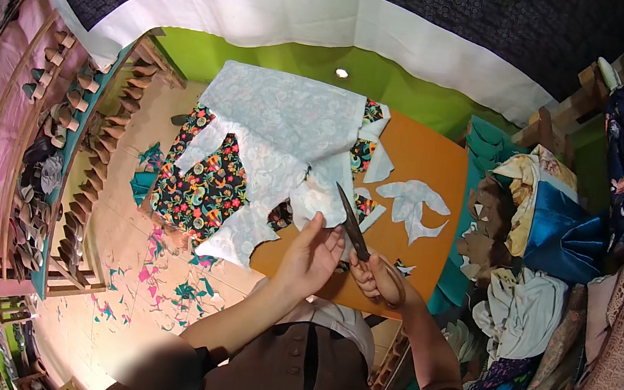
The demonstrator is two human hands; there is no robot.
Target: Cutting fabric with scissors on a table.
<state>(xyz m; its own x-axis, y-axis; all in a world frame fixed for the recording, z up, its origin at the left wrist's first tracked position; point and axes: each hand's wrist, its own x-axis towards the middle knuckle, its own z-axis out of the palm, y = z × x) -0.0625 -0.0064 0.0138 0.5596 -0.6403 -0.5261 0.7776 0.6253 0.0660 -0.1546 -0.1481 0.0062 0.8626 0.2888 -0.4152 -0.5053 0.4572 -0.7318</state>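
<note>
My left hand (pixel 311 258) pinches the lower edge of a small, pale fabric piece (pixel 321 200), thumb over its edge and the other fingers curled beneath. In my right hand (pixel 380 276) is a pair of dark scissors (pixel 354 221), the blades seemingly together and pointing up and left beside that piece. Beyond both hands a large cloth (pixel 285 102) lies pale side up over the table. Its black floral side (pixel 202 199) shows on the left, with bright flowers. Whether the small piece is still joined to the cloth I cannot tell.
An orange-brown table (pixel 419 150) carries pale cut-out pieces (pixel 414 204) on its right. Fabric scraps (pixel 184 293) litter the floor at left. Racks of shoe lasts (pixel 99 163) stand on the left. Piled cloths, including shiny blue fabric (pixel 560 232), crowd the right side.
</note>
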